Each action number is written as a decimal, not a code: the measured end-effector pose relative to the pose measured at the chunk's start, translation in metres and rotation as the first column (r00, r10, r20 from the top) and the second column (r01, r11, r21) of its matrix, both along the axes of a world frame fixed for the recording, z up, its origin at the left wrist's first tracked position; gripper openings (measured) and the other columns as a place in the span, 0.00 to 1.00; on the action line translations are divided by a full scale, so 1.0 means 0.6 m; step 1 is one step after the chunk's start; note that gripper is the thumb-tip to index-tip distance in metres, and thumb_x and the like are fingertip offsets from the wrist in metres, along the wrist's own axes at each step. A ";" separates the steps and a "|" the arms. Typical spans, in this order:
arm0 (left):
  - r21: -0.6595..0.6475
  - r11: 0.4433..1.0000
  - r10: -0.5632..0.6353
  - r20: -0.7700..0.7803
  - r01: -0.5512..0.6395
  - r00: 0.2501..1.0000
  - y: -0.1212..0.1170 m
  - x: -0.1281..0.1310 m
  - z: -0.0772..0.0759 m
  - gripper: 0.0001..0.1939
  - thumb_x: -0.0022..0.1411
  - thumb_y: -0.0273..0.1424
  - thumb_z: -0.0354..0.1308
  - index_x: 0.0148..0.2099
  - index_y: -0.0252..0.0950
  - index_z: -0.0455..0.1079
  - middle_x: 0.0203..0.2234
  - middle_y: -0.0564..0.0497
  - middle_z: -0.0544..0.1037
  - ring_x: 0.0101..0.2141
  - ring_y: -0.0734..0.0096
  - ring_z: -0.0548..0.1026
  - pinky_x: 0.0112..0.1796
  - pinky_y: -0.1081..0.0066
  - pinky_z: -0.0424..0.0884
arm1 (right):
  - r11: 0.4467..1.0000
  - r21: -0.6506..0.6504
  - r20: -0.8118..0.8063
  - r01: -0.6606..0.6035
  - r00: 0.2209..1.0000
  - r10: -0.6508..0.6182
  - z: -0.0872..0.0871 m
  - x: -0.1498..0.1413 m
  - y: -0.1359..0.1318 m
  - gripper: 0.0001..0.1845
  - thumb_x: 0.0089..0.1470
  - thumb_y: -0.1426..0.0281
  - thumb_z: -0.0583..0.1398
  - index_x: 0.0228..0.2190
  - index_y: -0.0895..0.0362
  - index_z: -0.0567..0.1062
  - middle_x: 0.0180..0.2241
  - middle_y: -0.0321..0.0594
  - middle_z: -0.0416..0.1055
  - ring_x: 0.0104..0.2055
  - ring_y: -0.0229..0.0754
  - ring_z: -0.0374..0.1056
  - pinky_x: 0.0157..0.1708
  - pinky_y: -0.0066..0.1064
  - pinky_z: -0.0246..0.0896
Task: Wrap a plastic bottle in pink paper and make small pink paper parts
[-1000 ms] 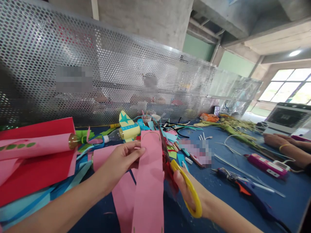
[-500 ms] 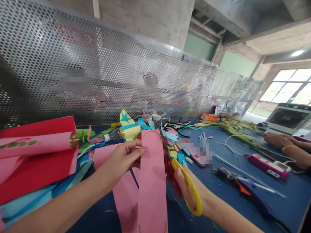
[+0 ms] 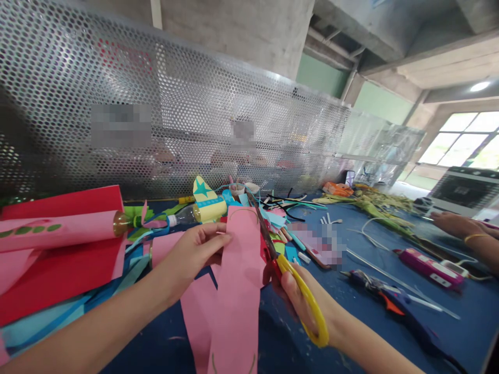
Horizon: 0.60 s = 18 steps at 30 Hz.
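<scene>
My left hand pinches the left edge of a long strip of pink paper between thumb and fingers. Curved pencil lines mark the strip near its top and bottom ends. My right hand grips scissors with yellow and red handles. Their dark blades point up and away, along the strip's upper right edge; I cannot tell whether they touch the paper. More pink paper lies under the strip. Left of it is a pink-wrapped bottle, partly behind my left hand.
Red paper and another pink-wrapped bottle lie left. A yellow paper rocket rests near the perforated metal screen. At right are a glue gun, a purple power strip, dried husks and another person's hands.
The strip's lower end has swung left, and more pink paper shows beside the scissors. My right hand and scissors have shifted slightly; my left hand keeps its hold.
</scene>
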<state>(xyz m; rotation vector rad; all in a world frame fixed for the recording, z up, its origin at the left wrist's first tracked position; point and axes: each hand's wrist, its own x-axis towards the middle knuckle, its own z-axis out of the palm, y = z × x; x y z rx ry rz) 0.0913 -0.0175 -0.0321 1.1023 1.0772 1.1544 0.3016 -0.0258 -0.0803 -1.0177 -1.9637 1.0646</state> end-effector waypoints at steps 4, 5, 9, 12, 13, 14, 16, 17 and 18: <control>0.026 1.000 0.011 -0.026 -0.011 1.000 0.003 -0.005 0.000 0.13 0.44 0.37 0.67 0.28 0.36 0.70 0.19 0.59 0.66 0.21 0.78 0.64 0.25 0.76 0.62 | 0.999 0.001 -0.010 0.044 0.999 -0.044 0.001 -0.002 -0.002 0.32 0.53 0.37 0.43 0.24 0.53 0.57 0.22 0.31 0.53 0.21 0.34 0.49 0.16 0.25 0.46; 0.032 0.999 0.010 -0.035 -0.009 0.999 0.004 -0.006 0.001 0.13 0.45 0.38 0.67 0.29 0.36 0.70 0.19 0.59 0.66 0.21 0.78 0.64 0.25 0.76 0.61 | 0.999 -0.001 -0.009 0.050 0.999 -0.050 0.000 -0.002 -0.002 0.32 0.54 0.37 0.43 0.24 0.53 0.57 0.22 0.31 0.53 0.22 0.34 0.49 0.16 0.25 0.46; 0.056 0.998 -0.002 -0.062 0.006 0.998 0.004 -0.008 0.004 0.13 0.46 0.39 0.66 0.27 0.36 0.69 0.19 0.59 0.65 0.21 0.78 0.62 0.24 0.76 0.59 | 0.999 -0.020 -0.011 0.041 0.999 -0.041 -0.006 0.001 -0.002 0.31 0.55 0.39 0.45 0.24 0.54 0.59 0.23 0.32 0.54 0.22 0.34 0.52 0.16 0.24 0.47; 0.068 0.998 -0.006 -0.069 0.010 0.998 0.003 -0.007 0.005 0.13 0.46 0.39 0.66 0.26 0.36 0.68 0.18 0.59 0.63 0.20 0.78 0.61 0.23 0.76 0.58 | 0.998 -0.044 -0.024 0.038 0.999 -0.039 -0.011 0.003 0.000 0.32 0.54 0.38 0.45 0.25 0.54 0.61 0.24 0.32 0.54 0.23 0.34 0.53 0.14 0.23 0.46; 0.068 0.998 -0.005 -0.069 0.010 0.998 0.003 -0.007 0.006 0.13 0.46 0.39 0.66 0.26 0.36 0.68 0.18 0.59 0.63 0.20 0.78 0.61 0.23 0.76 0.58 | 0.998 -0.055 -0.028 0.038 0.999 -0.039 -0.013 0.003 0.000 0.32 0.54 0.38 0.45 0.26 0.54 0.61 0.24 0.32 0.54 0.22 0.34 0.52 0.13 0.23 0.46; 0.067 0.998 -0.004 -0.069 0.009 0.998 0.003 -0.007 0.006 0.13 0.46 0.39 0.66 0.26 0.36 0.68 0.18 0.59 0.63 0.20 0.78 0.60 0.23 0.77 0.58 | 0.997 -0.068 -0.032 0.040 0.999 -0.042 -0.014 0.003 0.000 0.33 0.53 0.37 0.45 0.26 0.54 0.61 0.24 0.32 0.54 0.22 0.33 0.52 0.13 0.23 0.46; 0.065 0.998 0.003 -0.066 0.001 0.998 0.003 -0.007 0.007 0.13 0.46 0.38 0.66 0.26 0.36 0.68 0.18 0.59 0.63 0.20 0.78 0.61 0.23 0.76 0.59 | 0.995 -0.088 -0.034 0.042 0.998 -0.045 -0.015 0.004 -0.001 0.33 0.53 0.37 0.45 0.26 0.55 0.62 0.24 0.32 0.54 0.21 0.32 0.51 0.12 0.22 0.45; 0.065 0.998 0.007 -0.065 -0.002 0.998 0.003 -0.007 0.007 0.13 0.46 0.38 0.66 0.26 0.36 0.68 0.18 0.59 0.63 0.20 0.78 0.61 0.23 0.76 0.59 | 0.995 -0.095 -0.032 0.042 0.998 -0.045 -0.015 0.004 -0.001 0.33 0.53 0.37 0.45 0.26 0.55 0.61 0.24 0.32 0.54 0.20 0.32 0.50 0.12 0.22 0.45; 0.067 0.998 0.010 -0.067 -0.006 0.998 0.003 -0.008 0.007 0.12 0.46 0.38 0.65 0.26 0.37 0.68 0.18 0.59 0.63 0.20 0.77 0.61 0.23 0.76 0.59 | 0.994 -0.099 -0.028 0.041 0.999 -0.044 -0.014 0.004 -0.002 0.33 0.53 0.37 0.45 0.26 0.55 0.61 0.24 0.32 0.54 0.20 0.32 0.50 0.12 0.22 0.45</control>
